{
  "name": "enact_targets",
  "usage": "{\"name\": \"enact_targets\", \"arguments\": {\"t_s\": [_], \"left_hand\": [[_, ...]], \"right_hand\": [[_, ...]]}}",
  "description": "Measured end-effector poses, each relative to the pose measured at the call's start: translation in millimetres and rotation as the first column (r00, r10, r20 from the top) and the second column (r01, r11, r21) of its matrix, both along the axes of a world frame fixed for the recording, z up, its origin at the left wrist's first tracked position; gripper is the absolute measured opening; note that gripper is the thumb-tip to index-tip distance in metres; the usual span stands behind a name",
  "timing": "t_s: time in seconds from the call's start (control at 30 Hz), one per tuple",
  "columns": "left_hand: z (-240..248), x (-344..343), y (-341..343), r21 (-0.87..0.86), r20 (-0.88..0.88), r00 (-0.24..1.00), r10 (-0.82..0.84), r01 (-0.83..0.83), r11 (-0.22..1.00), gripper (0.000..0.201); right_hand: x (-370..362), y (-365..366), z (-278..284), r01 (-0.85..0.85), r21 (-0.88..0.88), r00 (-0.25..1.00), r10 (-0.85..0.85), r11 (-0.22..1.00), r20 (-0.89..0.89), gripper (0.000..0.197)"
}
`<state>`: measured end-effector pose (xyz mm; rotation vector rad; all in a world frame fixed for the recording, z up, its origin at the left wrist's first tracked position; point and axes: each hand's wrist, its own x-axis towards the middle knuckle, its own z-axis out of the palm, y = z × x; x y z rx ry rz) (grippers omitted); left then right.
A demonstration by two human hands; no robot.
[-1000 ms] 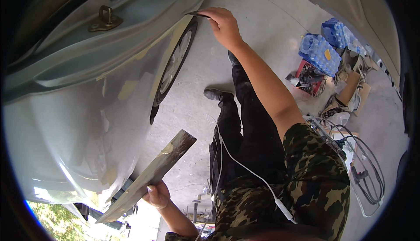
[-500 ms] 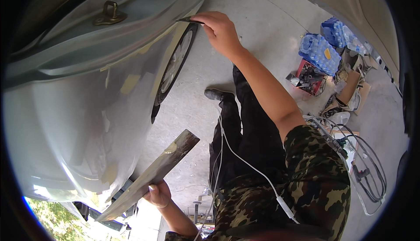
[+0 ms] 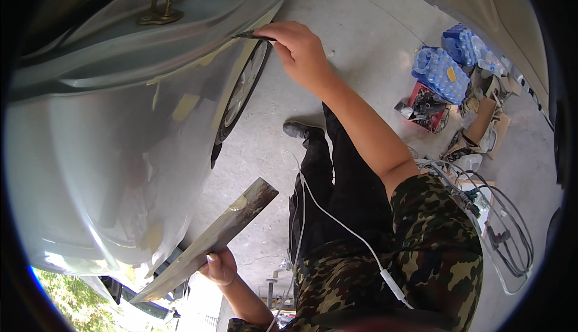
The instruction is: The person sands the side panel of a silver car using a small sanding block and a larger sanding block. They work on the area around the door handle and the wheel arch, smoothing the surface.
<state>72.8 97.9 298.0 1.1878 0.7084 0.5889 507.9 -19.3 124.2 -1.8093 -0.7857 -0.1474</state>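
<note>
At twelve o'clock, along the upper edge of the car's grey body panel point(image 3: 108, 169), our right hand point(image 3: 296, 49) pinches a thin dark scraper point(image 3: 244, 34) between thumb and fingers, its tip pointing toward nine. The tip lies at the panel's edge; whether it presses there or hovers just clear, we cannot tell. Pale yellow filler point(image 3: 185, 108) shows as a strip along that edge and as patches lower down the panel. Toward seven, our left hand point(image 3: 218, 267) grasps a long flat board point(image 3: 220, 229), thumb on its face, its broad end aimed between one and two; near that end sits a yellowish dab point(image 3: 238, 204). Between ten and eleven, a metal striker loop point(image 3: 160, 10) stands on the body above the panel, and the wheel point(image 3: 236, 100) shows beyond the panel's edge.

We judge the step in hand to be spreading or smoothing filler along the edge. The next move seems to call for a low blade angle and light, even pressure, with the board held well apart from the panel.
</note>
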Motion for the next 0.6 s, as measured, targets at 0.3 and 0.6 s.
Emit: {"name": "enact_targets", "arguments": {"t_s": [0.3, 0.6], "left_hand": [[-9.4, -17.8, 7.0, 0.038, 0.008, 0.999, -0.053, 0.053, 0.998, 0.064], [-11.2, -19.4, 9.4, 0.048, 0.019, 0.997, -0.072, 0.071, 0.996, 0.064]], "right_hand": [[-12.2, 4.4, 24.9, -0.024, 0.023, 0.999, 0.025, 0.999, -0.037, 0.036], [-27.4, 11.9, 36.1, -0.020, 0.096, 0.992, 0.031, 0.995, -0.123, 0.033]]}}
